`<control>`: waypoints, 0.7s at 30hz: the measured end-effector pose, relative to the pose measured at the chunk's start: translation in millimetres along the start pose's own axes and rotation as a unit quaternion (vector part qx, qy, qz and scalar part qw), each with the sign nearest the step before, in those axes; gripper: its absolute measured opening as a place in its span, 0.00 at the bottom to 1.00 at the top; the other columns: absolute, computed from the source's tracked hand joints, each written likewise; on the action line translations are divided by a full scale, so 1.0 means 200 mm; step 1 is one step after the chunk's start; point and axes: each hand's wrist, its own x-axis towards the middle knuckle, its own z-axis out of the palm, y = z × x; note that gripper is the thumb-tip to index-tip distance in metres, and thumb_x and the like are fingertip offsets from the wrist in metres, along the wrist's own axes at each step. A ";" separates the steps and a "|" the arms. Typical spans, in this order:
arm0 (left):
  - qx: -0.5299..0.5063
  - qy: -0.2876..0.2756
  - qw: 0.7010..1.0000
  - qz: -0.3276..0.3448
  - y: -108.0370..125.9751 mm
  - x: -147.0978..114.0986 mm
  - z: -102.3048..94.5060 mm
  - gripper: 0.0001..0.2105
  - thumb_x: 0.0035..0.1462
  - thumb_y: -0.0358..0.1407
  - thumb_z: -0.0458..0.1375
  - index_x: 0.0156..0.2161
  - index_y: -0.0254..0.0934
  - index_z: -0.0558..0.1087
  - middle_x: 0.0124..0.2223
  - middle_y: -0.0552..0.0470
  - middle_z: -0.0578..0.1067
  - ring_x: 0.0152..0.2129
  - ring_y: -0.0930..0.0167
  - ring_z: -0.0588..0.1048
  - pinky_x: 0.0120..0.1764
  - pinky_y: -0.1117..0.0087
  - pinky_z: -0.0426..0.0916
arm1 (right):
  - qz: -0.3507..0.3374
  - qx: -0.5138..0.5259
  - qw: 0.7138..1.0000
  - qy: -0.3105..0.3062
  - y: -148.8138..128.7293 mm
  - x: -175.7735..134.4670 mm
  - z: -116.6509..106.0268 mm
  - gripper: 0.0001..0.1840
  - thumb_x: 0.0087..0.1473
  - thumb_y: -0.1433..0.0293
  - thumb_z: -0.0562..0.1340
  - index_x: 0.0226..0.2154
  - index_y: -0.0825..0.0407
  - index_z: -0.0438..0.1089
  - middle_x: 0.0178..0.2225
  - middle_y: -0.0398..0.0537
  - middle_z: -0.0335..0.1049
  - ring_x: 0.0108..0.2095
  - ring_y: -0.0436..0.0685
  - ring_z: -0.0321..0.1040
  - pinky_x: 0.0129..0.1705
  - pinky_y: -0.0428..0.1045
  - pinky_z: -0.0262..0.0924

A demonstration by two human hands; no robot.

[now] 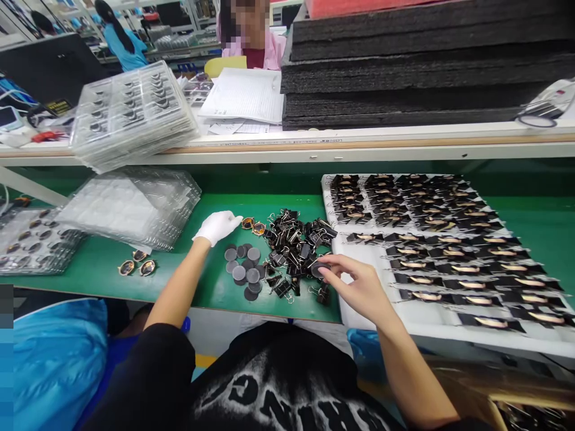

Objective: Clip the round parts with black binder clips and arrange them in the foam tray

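My left hand [218, 227], in a white glove, is at the left edge of a round gold-rimmed watch case [247, 223], its fingertips closed together against the rim. Touching that one on the right is a second watch case [259, 228]. My bare right hand [354, 281] pinches a dark round disc [318, 269] between thumb and fingers, over the right side of a heap of black binder clips [291, 245]. Several grey and black discs [240, 273] lie loose between my hands on the green tabletop [179, 287].
At right, a white foam tray [368, 293] holds rows of clipped pieces. Three watch cases [139, 263] lie at left near clear plastic trays [135, 206]. A shelf edge [269, 149] crosses above, bearing stacked black foam sheets [395, 72]. A person [251, 42] sits opposite.
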 end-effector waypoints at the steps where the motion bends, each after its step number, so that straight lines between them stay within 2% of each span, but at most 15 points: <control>1: -0.004 -0.007 1.000 -0.004 0.02 0.02 0.00 0.23 0.65 0.53 0.46 0.42 0.40 0.79 0.42 0.45 0.83 0.37 0.60 0.79 0.39 0.66 0.69 | -0.001 0.003 1.000 -0.002 -0.01 0.00 0.01 0.10 0.61 0.64 0.66 0.43 0.49 0.79 0.28 0.44 0.77 0.27 0.55 0.73 0.33 0.52 0.70; 6: -0.013 -0.047 0.999 0.019 0.10 0.09 -0.03 0.19 0.63 0.47 0.49 0.36 0.40 0.80 0.38 0.45 0.83 0.35 0.62 0.79 0.37 0.67 0.68 | 0.011 0.011 1.000 0.008 -0.02 0.00 0.00 0.11 0.61 0.62 0.66 0.43 0.49 0.78 0.28 0.44 0.77 0.28 0.56 0.75 0.35 0.52 0.70; 9: -0.008 -0.047 0.999 0.014 0.11 0.08 -0.04 0.22 0.64 0.50 0.48 0.39 0.40 0.80 0.41 0.44 0.83 0.36 0.62 0.80 0.39 0.67 0.70 | 0.032 0.029 0.999 0.019 0.00 -0.01 -0.01 0.12 0.61 0.60 0.66 0.44 0.49 0.77 0.27 0.44 0.78 0.30 0.58 0.77 0.38 0.54 0.71; 11: 0.001 -0.049 0.999 0.007 0.13 0.08 -0.05 0.22 0.62 0.53 0.50 0.42 0.41 0.80 0.43 0.44 0.83 0.37 0.61 0.80 0.39 0.66 0.71 | 0.045 0.044 0.998 0.025 0.01 -0.01 -0.01 0.13 0.61 0.59 0.66 0.44 0.49 0.76 0.27 0.45 0.79 0.31 0.59 0.78 0.40 0.55 0.71; 15: 0.024 -0.066 0.998 0.000 0.18 0.10 -0.05 0.18 0.59 0.49 0.54 0.40 0.39 0.80 0.43 0.39 0.83 0.38 0.57 0.81 0.41 0.63 0.72 | 0.055 0.091 0.993 0.046 0.02 0.03 0.02 0.16 0.61 0.56 0.67 0.44 0.50 0.74 0.29 0.47 0.80 0.34 0.61 0.81 0.42 0.56 0.72; 19: 0.043 -0.039 0.998 -0.009 0.21 0.08 -0.05 0.18 0.61 0.42 0.52 0.43 0.33 0.79 0.45 0.31 0.82 0.41 0.54 0.81 0.44 0.60 0.72 | 0.073 0.166 0.981 0.062 0.01 0.09 0.06 0.19 0.58 0.53 0.69 0.41 0.49 0.70 0.32 0.49 0.80 0.37 0.64 0.82 0.39 0.55 0.74; 21: 0.048 -0.020 0.999 -0.007 0.21 0.07 -0.04 0.19 0.63 0.42 0.51 0.47 0.32 0.78 0.46 0.31 0.81 0.44 0.54 0.80 0.46 0.59 0.72 | 0.086 0.199 0.974 0.060 -0.01 0.11 0.07 0.21 0.55 0.52 0.70 0.40 0.49 0.69 0.33 0.50 0.80 0.38 0.64 0.82 0.36 0.53 0.73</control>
